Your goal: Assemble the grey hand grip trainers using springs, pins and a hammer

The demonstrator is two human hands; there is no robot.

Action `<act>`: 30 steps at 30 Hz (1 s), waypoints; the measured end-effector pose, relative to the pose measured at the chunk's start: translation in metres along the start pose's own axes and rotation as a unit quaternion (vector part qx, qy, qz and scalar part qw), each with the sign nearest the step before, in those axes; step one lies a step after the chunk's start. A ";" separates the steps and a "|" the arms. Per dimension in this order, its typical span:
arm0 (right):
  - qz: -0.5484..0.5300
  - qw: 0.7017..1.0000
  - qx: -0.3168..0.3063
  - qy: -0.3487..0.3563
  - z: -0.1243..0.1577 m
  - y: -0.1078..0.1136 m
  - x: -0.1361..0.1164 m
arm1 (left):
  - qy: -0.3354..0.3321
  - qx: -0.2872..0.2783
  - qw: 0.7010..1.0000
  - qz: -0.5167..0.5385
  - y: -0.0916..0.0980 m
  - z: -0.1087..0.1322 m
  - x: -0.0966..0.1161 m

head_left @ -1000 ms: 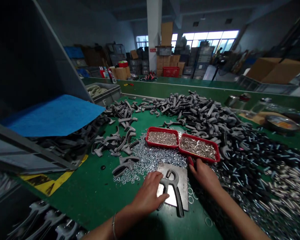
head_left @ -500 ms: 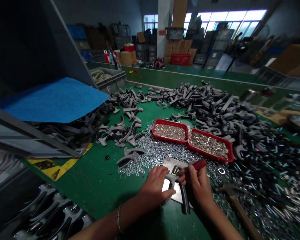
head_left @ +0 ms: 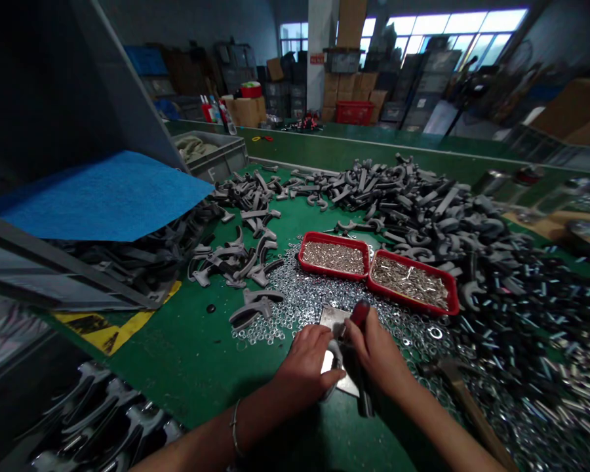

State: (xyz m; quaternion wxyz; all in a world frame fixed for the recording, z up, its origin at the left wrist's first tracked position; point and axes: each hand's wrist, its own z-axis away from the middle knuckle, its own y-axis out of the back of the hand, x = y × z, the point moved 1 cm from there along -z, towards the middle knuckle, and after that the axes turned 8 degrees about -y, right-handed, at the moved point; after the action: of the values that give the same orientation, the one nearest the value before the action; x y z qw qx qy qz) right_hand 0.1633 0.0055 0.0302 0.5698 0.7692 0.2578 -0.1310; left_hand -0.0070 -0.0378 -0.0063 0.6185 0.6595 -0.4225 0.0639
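Note:
My left hand (head_left: 305,360) is closed on a grey-and-black curved handle piece (head_left: 335,354), holding it on a flat metal plate (head_left: 333,317). My right hand (head_left: 377,351) grips a tool by its red handle (head_left: 360,313), which stands nearly upright over the handle piece. The fingers hide the tool's lower end, so I cannot tell whether its tip touches the piece. A black curved arm (head_left: 366,400) of the piece sticks out toward me below my right hand. Small metal rings (head_left: 295,298) lie scattered around the plate.
Two red trays (head_left: 334,272) of small metal parts stand beyond the plate. A hammer (head_left: 467,400) lies to the right. Grey handle pieces (head_left: 413,203) are heaped behind, with black parts (head_left: 521,314) at right. A grey bin (head_left: 93,275) with a blue sheet (head_left: 103,196) stands left.
My right hand has shifted left and turned the red-handled tool from a slant to nearly upright over the handle piece. My left hand stays in place.

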 end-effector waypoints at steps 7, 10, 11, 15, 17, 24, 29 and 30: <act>-0.470 0.849 -0.128 -0.205 -0.005 0.001 0.027 | 0.044 -0.063 0.997 0.008 0.007 -0.004 0.003; -0.442 0.854 -0.138 -0.236 0.019 0.000 0.040 | 0.052 -0.056 0.997 0.013 0.006 -0.003 0.003; -0.417 0.868 -0.135 -0.233 0.025 0.000 0.042 | 0.053 -0.055 0.997 0.014 0.005 -0.003 0.003; -0.387 0.888 -0.112 -0.221 0.035 -0.002 0.040 | 0.047 -0.052 0.997 0.013 0.004 -0.002 0.003; -0.387 0.889 -0.103 -0.223 0.035 -0.003 0.038 | 0.043 -0.050 0.998 0.009 0.004 -0.002 0.003; -0.299 0.927 -0.086 -0.210 0.038 -0.003 0.038 | 0.027 -0.032 0.999 -0.002 0.002 0.001 0.002; -0.137 0.974 -0.146 -0.110 0.034 0.000 0.024 | 0.017 -0.023 0.999 -0.024 0.000 0.001 0.005; -0.152 0.968 -0.175 -0.101 0.032 0.004 0.016 | 0.021 -0.026 0.999 -0.028 0.001 0.000 0.006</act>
State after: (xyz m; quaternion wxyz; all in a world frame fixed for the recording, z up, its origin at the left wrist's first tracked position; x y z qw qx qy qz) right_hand 0.1822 -0.0214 0.0157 0.6918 0.5922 0.3316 -0.2464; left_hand -0.0039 -0.0404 -0.0021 0.6455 0.6535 -0.3922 0.0496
